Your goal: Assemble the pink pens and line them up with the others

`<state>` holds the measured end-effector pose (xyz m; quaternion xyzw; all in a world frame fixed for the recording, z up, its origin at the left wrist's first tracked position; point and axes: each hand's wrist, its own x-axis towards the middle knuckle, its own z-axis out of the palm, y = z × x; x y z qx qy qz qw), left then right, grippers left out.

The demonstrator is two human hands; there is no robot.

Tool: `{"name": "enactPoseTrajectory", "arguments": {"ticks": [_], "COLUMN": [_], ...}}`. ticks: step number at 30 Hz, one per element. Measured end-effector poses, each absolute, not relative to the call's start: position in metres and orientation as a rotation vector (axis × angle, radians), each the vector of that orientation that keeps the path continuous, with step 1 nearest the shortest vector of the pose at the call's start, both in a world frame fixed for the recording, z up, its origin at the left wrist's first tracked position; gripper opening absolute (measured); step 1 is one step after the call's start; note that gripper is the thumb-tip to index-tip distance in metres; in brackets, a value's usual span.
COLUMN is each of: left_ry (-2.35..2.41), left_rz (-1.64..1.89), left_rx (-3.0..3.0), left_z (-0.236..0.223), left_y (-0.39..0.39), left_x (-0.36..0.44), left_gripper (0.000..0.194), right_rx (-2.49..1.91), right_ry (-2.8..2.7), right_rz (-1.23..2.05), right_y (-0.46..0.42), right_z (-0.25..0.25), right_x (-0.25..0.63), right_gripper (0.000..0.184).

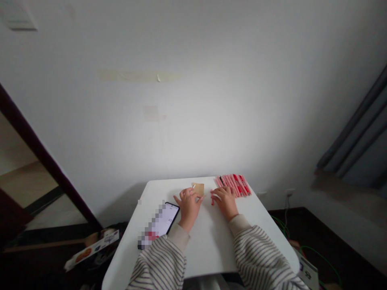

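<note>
My left hand [190,204] is over the middle of the white table [208,249], thumb and forefinger brought together. A thin pale bit seems to stick out at their tips, too small to name. Just beyond these fingers lies a small tan square of paper or card [198,188], partly covered by the hand. My right hand [225,202] has its fingers closed around a small red piece [212,202], mostly hidden by them. Beyond and to the right of it, a row of slim pink and red pens [237,185] lies side by side.
A phone [169,217] with a lit screen, partly pixelated, lies left of my left forearm. The table's far edge meets a pale wall [211,100]. Green cables [284,229] run on the floor at right; a box [93,249] stands low at left.
</note>
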<state>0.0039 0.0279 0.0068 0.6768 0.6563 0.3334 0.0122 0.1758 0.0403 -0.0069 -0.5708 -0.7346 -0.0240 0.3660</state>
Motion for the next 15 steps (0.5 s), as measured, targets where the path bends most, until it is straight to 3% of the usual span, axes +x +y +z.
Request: {"name": "enactPoseTrajectory", "arguments": {"ticks": [4, 15], "left_ry": [2.006, 1.976], "left_rz": [1.022, 0.969], "left_rx": [2.128, 2.134], "left_z": [0.0081, 0.0104], "left_y": [0.0267, 0.0264], "left_x": [0.0050, 0.0048], "left_gripper": [0.003, 0.007], "right_rx": [-1.415, -1.403], "right_ry": [-1.921, -1.973], "right_rz": [-0.069, -0.013], "right_y": [0.0399, 0.0376], "right_z": [-0.0067, -0.0066], "right_x": [0.1725, 0.1686], "right_gripper": [0.018, 0.012]}}
